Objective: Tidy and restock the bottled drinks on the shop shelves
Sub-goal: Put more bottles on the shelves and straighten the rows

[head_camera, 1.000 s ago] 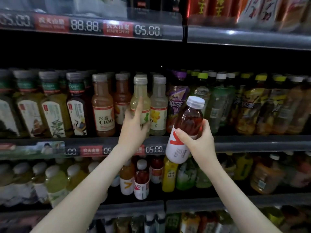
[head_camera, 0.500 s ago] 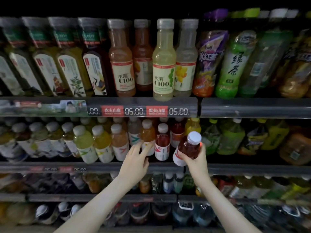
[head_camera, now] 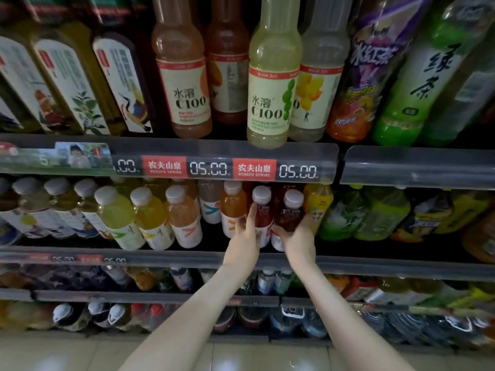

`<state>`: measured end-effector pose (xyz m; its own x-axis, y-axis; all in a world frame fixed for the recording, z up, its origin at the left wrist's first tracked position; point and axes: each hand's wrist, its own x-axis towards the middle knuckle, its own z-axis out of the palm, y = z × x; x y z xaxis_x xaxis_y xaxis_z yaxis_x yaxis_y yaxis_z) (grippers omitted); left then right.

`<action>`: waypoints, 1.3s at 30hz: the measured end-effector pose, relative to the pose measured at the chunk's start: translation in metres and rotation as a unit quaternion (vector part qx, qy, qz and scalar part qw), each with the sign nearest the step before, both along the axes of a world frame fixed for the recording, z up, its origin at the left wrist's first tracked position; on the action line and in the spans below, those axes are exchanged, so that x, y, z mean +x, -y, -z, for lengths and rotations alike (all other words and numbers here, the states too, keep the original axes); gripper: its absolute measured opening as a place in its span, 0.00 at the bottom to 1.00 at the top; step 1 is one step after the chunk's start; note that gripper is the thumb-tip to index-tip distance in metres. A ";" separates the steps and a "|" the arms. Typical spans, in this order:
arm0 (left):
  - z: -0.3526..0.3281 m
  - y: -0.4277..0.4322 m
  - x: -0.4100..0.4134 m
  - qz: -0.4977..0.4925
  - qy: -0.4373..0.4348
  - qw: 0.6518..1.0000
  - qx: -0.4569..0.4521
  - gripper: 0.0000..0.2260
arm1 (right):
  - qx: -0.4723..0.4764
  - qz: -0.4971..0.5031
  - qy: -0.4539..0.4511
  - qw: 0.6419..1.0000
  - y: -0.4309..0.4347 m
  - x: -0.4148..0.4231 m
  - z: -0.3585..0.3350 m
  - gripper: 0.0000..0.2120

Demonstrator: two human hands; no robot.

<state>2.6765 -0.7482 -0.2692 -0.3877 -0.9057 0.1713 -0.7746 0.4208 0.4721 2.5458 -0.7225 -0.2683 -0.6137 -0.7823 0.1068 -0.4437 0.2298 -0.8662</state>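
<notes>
My right hand (head_camera: 298, 239) is wrapped round the low part of the dark red bottle (head_camera: 290, 214), with fingers and thumb curled on it. The bottle stands upright at the front of the middle shelf (head_camera: 160, 257). A red bottle (head_camera: 263, 215) is just beside it on the left and a yellow bottle (head_camera: 318, 202) on the right. I cannot tell if its bottom sits on the shelf yet, because my hand hides it.

My left hand (head_camera: 245, 236) is flat, with fingers straight and pointing up. They lie along the side of the red bottle, between it and an orange bottle (head_camera: 233, 207). This hand holds nothing.

I think the dark red bottle is full, so it is a bit heavy. The plastic looks smooth and may slip, and it may give a little if I squeeze. The wide body is the best place to hold, not the white cap (head_camera: 293, 198). The row is tight, so a bump could tip the next bottle.
</notes>
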 end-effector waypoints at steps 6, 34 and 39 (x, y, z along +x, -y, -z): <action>0.003 0.001 0.001 -0.005 -0.031 0.999 0.013 0.31 | 0.009 0.042 -0.102 0.994 -0.016 0.011 0.009 0.41; 0.581 -0.215 0.378 -0.294 -0.083 0.875 0.376 0.16 | 0.389 -0.588 -0.438 0.557 -0.157 0.339 0.639 0.18; 0.582 -0.223 0.383 -0.300 -0.080 0.866 0.391 0.16 | 0.382 -0.617 -0.397 0.561 -0.158 0.328 0.640 0.19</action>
<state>3.0591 -0.5250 -0.8511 0.1651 -0.7988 -0.5785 -0.6420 -0.5323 0.5518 2.8743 -0.5647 -0.9084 0.4503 -0.5624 -0.6935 -0.8500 -0.5077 -0.1402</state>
